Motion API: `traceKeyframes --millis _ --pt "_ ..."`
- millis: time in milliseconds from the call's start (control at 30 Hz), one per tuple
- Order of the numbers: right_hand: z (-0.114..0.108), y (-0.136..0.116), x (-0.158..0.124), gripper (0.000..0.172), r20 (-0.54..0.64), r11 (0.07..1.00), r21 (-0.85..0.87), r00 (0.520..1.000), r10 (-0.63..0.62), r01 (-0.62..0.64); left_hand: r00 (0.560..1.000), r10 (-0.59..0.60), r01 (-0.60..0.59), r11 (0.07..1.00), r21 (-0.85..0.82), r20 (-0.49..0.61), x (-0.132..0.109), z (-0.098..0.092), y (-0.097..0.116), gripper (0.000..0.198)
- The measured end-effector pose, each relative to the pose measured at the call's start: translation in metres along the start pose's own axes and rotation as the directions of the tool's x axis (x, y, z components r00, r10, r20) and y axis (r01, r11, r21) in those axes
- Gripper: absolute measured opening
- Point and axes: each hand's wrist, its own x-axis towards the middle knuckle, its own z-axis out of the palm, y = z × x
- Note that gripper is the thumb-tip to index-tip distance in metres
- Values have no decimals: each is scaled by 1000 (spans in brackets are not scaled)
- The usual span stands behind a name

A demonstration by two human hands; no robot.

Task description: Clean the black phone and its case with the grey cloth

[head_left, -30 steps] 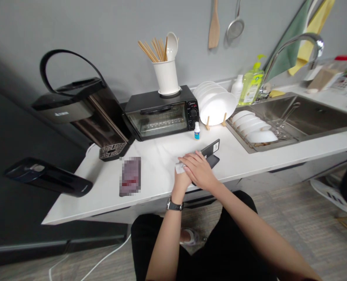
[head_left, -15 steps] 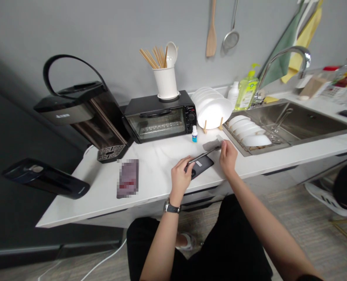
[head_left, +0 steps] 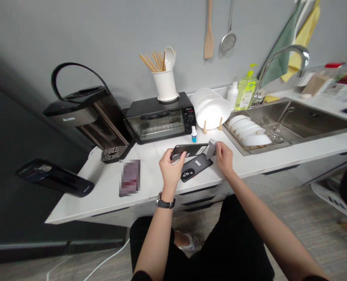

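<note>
My left hand grips a black smartphone by its left end, tilted above the counter. A small pale label shows near the phone's right end. My right hand pinches a small grey cloth, which hangs at that end of the phone; whether it touches the phone I cannot tell. Under them, on the white counter, lies a second black phone, back up, with round camera lenses and a white label. Behind it stands a small white and blue bottle.
A toaster oven bearing a utensil cup stands behind. White plates and a sink are to the right. On the left are a water dispenser, a dark flask-like object and a pixelated purple item.
The held phone has been tilted from edge-on to show a broad face, and has shifted slightly left with my left hand. The grey cloth is lifted off the counter in my right hand.
</note>
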Motion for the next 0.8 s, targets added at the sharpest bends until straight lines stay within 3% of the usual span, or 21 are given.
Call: traceKeyframes --millis 167,367,500,667,733,800 --pt "-2 -9 -1 51 -39 999 24 998 -43 44 999 23 -24 999 23 29 -2 11 2 27" --pt "0 -65 6 44 -137 975 156 981 -138 159 988 46 -47 999 3 150 -3 26 2 27" --pt "5 -96 12 42 -2 946 239 974 -226 220 972 21 -13 999 -32 236 -7 28 -7 30" --pt "11 -108 15 40 44 951 200 967 -250 236 881 -24 -34 993 115 472 -18 24 -29 36" --pt "11 -115 15 38 87 941 142 943 -321 307 863 -44 -63 979 192 504 -23 25 -41 26" --pt "12 -123 16 34 172 899 102 882 -438 427 854 -12 -146 954 262 520 -27 28 -50 19"
